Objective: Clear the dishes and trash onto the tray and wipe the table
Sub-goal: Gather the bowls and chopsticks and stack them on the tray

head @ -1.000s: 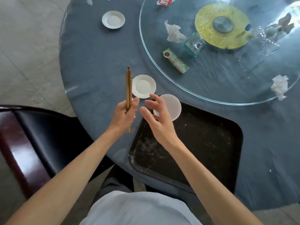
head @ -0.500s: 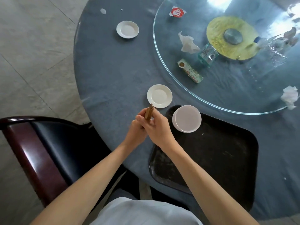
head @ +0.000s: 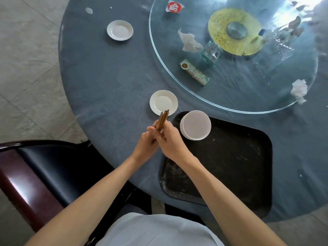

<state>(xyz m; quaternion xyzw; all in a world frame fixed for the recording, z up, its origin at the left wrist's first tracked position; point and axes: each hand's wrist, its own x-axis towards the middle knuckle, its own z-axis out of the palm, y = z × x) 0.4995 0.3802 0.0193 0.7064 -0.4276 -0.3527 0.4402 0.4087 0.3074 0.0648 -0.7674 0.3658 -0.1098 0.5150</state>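
My left hand (head: 148, 142) and my right hand (head: 171, 139) are pressed together around brown wooden chopsticks (head: 162, 119), whose tips stick up between them over the table edge. A black tray (head: 230, 157) lies at the table's near edge with a white bowl (head: 195, 125) in its far left corner. A small white saucer (head: 163, 102) sits on the blue tablecloth just beyond my hands. Another white saucer (head: 119, 30) lies far left.
The glass turntable (head: 248, 96) carries crumpled tissues (head: 190, 41), a green box (head: 194, 71), a clear glass (head: 212, 51), a red wrapper (head: 174, 7), a plastic bottle (head: 276, 34) and another tissue (head: 299, 90). A dark chair (head: 44, 174) stands at my left.
My right hand let go of the white bowl on the tray and joined my left hand on the chopsticks, which tilted from upright and sank into both hands.
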